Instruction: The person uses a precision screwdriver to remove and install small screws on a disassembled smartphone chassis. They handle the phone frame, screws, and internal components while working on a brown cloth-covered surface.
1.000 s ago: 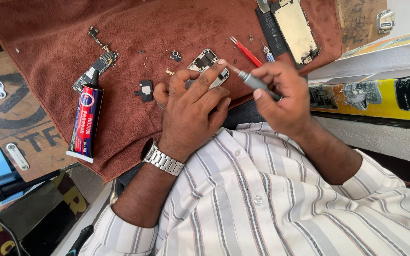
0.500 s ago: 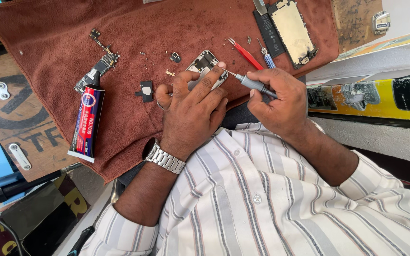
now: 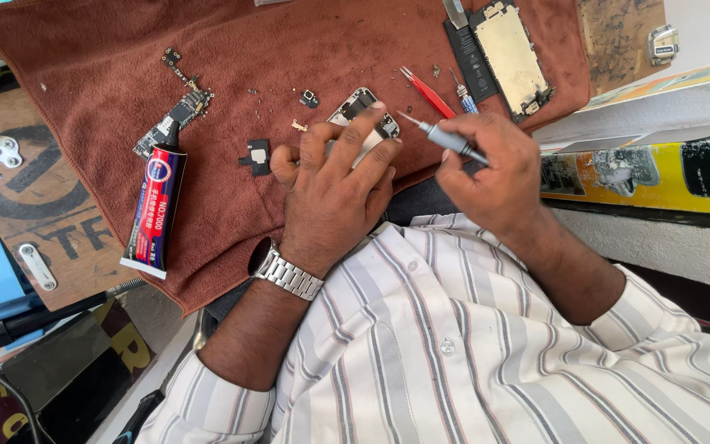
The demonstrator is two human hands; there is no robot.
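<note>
My left hand, with a metal wristwatch on it, presses down on a small opened phone body that lies on a brown cloth; my fingers cover most of it. My right hand grips a slim grey screwdriver. Its tip points left and hovers just beside the phone body's right edge. Whether the tip touches the phone I cannot tell.
On the cloth lie a red and blue glue tube, a circuit board, a small black part, red tweezers, a second small screwdriver, a black battery and a phone panel. A yellow ledge runs at the right.
My right hand has shifted slightly to the right and up, drawing the screwdriver tip a little off the phone body. My left hand stays on the phone body.
</note>
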